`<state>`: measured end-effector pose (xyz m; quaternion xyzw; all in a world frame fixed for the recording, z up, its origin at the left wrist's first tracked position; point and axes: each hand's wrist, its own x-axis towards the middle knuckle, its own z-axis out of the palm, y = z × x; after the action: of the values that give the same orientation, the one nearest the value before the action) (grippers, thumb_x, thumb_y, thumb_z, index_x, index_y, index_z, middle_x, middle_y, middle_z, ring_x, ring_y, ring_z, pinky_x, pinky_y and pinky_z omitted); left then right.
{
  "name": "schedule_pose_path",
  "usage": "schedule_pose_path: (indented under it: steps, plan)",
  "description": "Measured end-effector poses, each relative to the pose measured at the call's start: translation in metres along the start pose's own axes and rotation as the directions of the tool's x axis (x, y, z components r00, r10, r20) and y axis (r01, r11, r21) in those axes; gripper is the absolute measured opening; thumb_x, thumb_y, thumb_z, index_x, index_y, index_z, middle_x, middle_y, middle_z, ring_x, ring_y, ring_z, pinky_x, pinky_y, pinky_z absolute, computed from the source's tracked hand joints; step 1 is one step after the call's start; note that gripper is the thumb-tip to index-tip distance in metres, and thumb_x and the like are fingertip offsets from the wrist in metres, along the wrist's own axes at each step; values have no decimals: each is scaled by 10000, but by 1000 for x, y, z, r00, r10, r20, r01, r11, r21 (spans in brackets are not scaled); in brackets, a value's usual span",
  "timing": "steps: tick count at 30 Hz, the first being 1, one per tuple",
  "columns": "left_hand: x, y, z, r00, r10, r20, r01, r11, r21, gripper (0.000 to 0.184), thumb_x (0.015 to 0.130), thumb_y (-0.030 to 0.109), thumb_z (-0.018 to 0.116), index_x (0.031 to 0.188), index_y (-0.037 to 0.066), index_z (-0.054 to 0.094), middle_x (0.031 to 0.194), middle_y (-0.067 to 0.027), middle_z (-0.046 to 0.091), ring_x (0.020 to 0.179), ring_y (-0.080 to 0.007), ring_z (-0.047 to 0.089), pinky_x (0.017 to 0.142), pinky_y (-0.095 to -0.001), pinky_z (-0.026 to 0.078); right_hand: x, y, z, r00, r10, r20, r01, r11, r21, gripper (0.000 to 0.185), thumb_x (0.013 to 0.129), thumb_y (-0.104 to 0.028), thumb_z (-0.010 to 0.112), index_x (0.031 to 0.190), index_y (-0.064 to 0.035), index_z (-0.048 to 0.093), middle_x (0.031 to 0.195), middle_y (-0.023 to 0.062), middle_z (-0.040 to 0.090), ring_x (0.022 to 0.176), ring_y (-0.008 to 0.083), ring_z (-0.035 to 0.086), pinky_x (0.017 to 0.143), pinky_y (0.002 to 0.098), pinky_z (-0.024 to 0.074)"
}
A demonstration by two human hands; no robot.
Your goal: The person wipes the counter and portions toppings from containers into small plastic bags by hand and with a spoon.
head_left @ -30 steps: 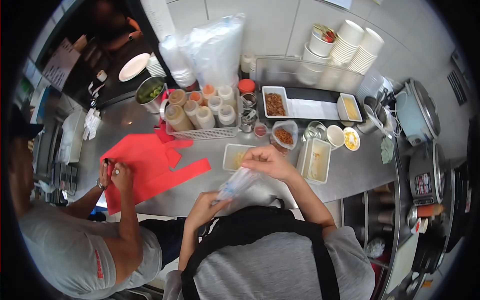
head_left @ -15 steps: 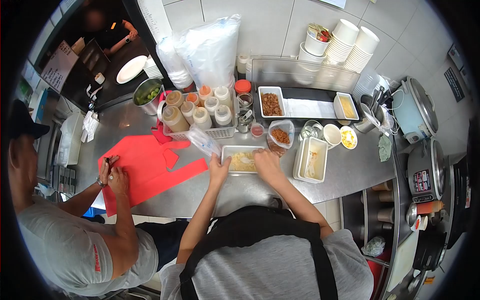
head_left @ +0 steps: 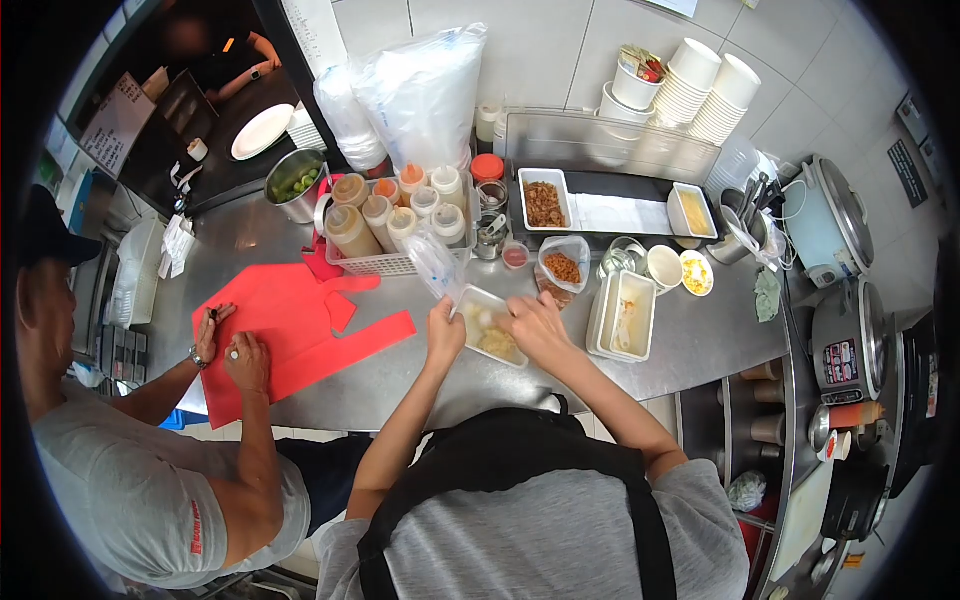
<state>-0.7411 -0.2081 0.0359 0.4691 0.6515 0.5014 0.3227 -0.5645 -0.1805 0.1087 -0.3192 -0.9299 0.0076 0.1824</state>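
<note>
A white rectangular tray (head_left: 508,361) with pale yellow, minced-looking food sits tilted at an angle in front of me. My left hand (head_left: 445,332) is closed at its left side, gripping a clear plastic bag (head_left: 437,268) that sticks up above the fingers. Over the tray's right side, my right hand (head_left: 536,326) is closed on what looks like a white spoon (head_left: 486,318), its bowl down in the food and its handle mostly hidden by the fingers. Just beyond that hand stands a plastic bag of reddish-brown bits (head_left: 563,268).
Stacked white trays (head_left: 628,325) stand to the right. Behind are a basket of squeeze bottles (head_left: 400,262) and a black holder with a tray of brown chopped food (head_left: 544,204). At left, a co-worker's hands rest on a red plastic bag (head_left: 290,320). Rice cookers (head_left: 850,340) line the right.
The tray has turned clockwise, its right end nearer me. My left hand and plastic bag have shifted slightly right. The co-worker's hands have moved apart on the red bag.
</note>
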Motion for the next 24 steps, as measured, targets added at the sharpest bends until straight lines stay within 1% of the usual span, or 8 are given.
schedule_pose_path:
  steps: [4, 7, 11, 14, 17, 20, 22, 24]
  plan:
    - [5, 13, -1, 998, 57, 24, -58, 998, 34, 405, 713, -70, 403, 1064, -4, 594, 937, -216, 650, 918, -311, 635, 792, -356, 461, -3, -10, 21, 994, 83, 67, -75, 990, -118, 215, 751, -108, 543, 928, -128, 663, 783, 23, 565, 792, 160, 581, 701, 329, 332]
    - [10, 16, -9, 999, 14, 51, -16, 999, 46, 425, 707, -71, 398, 1074, 12, 595, 961, -217, 646, 951, -335, 623, 808, -367, 458, -15, -9, 9, 1000, 6, -8, -6, 999, -54, 96, 737, -113, 544, 763, -103, 636, 718, 32, 568, 703, 170, 575, 690, 338, 343]
    - [8, 16, 0, 996, 66, 59, -66, 998, -3, 442, 701, -78, 389, 1079, 17, 596, 970, -221, 643, 966, -343, 616, 826, -365, 454, -6, -14, -3, 997, 69, -24, -71, 991, -114, 97, 738, -106, 542, 741, -101, 638, 742, 43, 590, 714, 176, 587, 695, 342, 339]
    - [11, 21, -4, 995, 90, 34, -91, 995, 30, 381, 714, -77, 400, 1035, -38, 602, 943, -129, 667, 879, -189, 619, 771, -304, 461, -15, -15, 8, 990, 107, 91, -94, 986, -137, 117, 749, -101, 533, 790, -106, 642, 769, 40, 588, 725, 175, 581, 699, 348, 333]
    - [11, 9, -1, 990, -15, 138, 23, 998, -57, 373, 720, -72, 410, 1042, -50, 597, 949, -115, 663, 873, -174, 609, 764, -296, 460, -12, -22, -5, 991, 69, 115, -61, 996, -71, 199, 770, -94, 515, 914, -121, 650, 782, 22, 563, 746, 167, 557, 702, 352, 321]
    - [10, 9, 7, 985, 134, 106, -123, 987, -107, 319, 726, -61, 422, 987, -60, 604, 916, -92, 664, 819, -168, 605, 720, -297, 463, -15, -21, 3, 998, -22, 53, 24, 999, -27, 216, 781, -101, 507, 939, -126, 653, 783, 15, 559, 778, 162, 542, 708, 355, 320]
    - [12, 15, 1, 991, 63, 121, -59, 998, -35, 296, 727, -56, 425, 961, -56, 607, 884, -100, 667, 791, -168, 606, 702, -300, 462, -23, -16, -9, 989, -48, 139, 51, 998, -20, 240, 786, -104, 505, 976, -126, 651, 787, 14, 559, 806, 161, 536, 710, 357, 319]
    - [11, 22, -2, 992, 53, 111, -55, 998, 12, 278, 729, -51, 428, 942, -52, 607, 849, -108, 666, 771, -166, 605, 689, -302, 462, -22, -15, -18, 998, 40, 46, -37, 997, -67, 262, 783, -102, 507, 1007, -121, 642, 785, 15, 555, 808, 162, 530, 713, 359, 316]
